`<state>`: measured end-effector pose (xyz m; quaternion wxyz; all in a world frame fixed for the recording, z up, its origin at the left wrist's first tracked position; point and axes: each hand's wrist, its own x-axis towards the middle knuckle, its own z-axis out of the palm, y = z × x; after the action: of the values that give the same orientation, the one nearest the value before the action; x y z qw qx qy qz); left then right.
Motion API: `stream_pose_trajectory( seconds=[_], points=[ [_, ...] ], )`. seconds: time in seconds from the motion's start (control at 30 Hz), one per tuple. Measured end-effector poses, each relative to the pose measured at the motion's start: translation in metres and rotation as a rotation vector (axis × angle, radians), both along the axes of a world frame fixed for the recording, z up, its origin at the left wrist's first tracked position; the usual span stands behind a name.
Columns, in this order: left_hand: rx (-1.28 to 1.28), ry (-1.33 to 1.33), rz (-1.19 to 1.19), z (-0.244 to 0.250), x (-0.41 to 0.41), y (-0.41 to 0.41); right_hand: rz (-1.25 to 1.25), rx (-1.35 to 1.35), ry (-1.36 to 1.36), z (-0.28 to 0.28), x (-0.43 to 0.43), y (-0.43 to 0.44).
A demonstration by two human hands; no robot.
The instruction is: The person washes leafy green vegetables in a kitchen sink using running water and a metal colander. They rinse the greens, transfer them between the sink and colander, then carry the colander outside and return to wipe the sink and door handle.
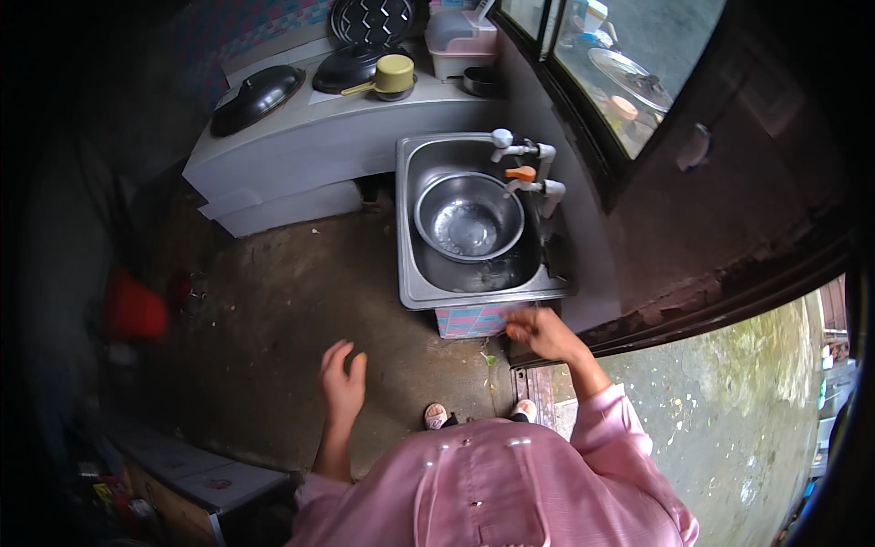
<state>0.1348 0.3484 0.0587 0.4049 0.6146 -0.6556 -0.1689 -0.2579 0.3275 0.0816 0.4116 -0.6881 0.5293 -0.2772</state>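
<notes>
My left hand [344,379] hangs above the brown floor with its fingers apart and nothing in it. Near the front edge of the stainless steel sink [405,277] is my right hand [547,334], its fingers bent and blurred, so whether they hold anything is unclear. A round metal basin [472,225] stands inside the sink and looks wet, with what seems to be some water in it. Two white taps reach over the basin from the right wall: one tap has a round white knob [502,138], the other an orange handle [521,174].
Dark pan lids [258,99] and a yellow dipper [394,74] on a small bowl lie on the white counter [287,143]. A pink-and-white container [461,41] stands behind. At left is a red bucket [133,308]. A doorway sill [536,390] borders wet ground [724,403] on the right.
</notes>
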Motion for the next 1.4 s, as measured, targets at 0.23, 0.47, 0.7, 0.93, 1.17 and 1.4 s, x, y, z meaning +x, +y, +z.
stream_pose_trajectory(
  seconds=[0.23, 0.47, 0.7, 0.93, 1.17, 1.4],
  points=[
    [0.314, 0.166, 0.422, -0.068, 0.133, 0.078, -0.093, 0.058, 0.63, -0.092, 0.038, -0.168],
    [0.384, 0.06, 0.589, -0.068, 0.137, 0.105, -0.231, 0.262, 0.75, -0.142, 0.051, -0.224],
    [0.375, 0.047, 0.602, -0.076, 0.141, 0.098, -0.155, -0.231, 1.236, -0.136, 0.066, -0.235],
    [0.401, 0.034, 0.512, -0.077, 0.15, 0.072, -0.266, -0.49, 0.443, -0.139, 0.059, -0.243],
    [0.426, 0.08, 0.445, -0.067, 0.179, 0.065, -0.552, -0.057, -0.735, -0.048, 0.097, -0.228],
    [0.452, 0.122, 0.379, -0.068, 0.19, 0.057, -0.581, -0.007, -1.081, -0.023, 0.087, -0.202]
  ],
)
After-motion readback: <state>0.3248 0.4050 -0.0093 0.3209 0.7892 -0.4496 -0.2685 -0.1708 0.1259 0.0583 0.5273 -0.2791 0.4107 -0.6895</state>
